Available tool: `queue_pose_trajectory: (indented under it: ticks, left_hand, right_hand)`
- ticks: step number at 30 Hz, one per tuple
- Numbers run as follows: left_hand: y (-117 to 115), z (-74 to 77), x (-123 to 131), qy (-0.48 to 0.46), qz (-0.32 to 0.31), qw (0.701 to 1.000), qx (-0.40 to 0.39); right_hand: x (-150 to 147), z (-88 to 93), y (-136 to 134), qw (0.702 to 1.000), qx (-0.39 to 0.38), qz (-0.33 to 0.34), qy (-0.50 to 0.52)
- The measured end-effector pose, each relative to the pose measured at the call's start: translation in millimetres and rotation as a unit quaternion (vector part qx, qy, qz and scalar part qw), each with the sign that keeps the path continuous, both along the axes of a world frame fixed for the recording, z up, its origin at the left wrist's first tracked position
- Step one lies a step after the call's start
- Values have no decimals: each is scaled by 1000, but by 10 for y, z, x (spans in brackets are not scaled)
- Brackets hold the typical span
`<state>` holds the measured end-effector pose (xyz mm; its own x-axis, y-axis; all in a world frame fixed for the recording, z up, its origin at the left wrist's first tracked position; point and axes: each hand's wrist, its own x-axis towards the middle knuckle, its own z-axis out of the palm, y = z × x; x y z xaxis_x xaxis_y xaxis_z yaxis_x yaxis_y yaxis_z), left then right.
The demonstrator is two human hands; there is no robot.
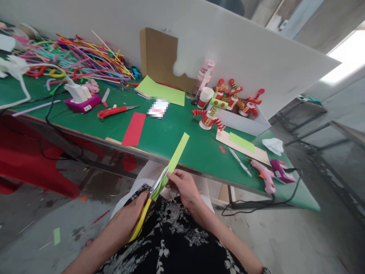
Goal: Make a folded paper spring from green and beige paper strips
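Through the head camera, the only view I have, I see both hands at work above the lap, on the near side of the green table [199, 152]. My left hand [137, 206] is closed around the yellow handle of the scissors [142, 221]; most of its fingers are hidden from me, so I cannot tell how they sit in the loops. My right hand [186, 188] pinches a strip of green paper [178, 152] at its right edge, thumb against bent fingers, close to the scissor tips.

The relation I judge to matter most is the alignment of blades and paper. The strip slants from the left hand up and away to the right, its far end showing over the tabletop, and the blades lie along that same long axis rather than across it. Behind the tips, the paper beside the blades looks split and curled. The uncut length lies ahead of the left hand, and the right hand is nearer to it.

Beyond, a red paper piece [134, 129] lies left of the strip, while a paper-cup figure [207, 121] stands farther back to the right.
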<state>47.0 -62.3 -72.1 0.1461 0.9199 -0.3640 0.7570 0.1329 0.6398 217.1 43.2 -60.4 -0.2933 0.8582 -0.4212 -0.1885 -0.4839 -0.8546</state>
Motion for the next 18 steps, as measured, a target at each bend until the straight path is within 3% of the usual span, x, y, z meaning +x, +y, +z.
queue_pose_trajectory:
  ticks: [6, 12, 18]
  left_hand:
    - [-21, 35, 36, -14, 8, 1000, 16]
    - [-53, -71, 31, -29, 28, 997, 61]
    - [-57, -137, -17, -19, 5, 1000, 25]
  right_hand:
    - [4, -1, -6, 1000, 2, 1, -1]
    - [11, -19, -5, 1000, 1, 2, -6]
    - [37, 40, 68, 1000, 13, -27, -2]
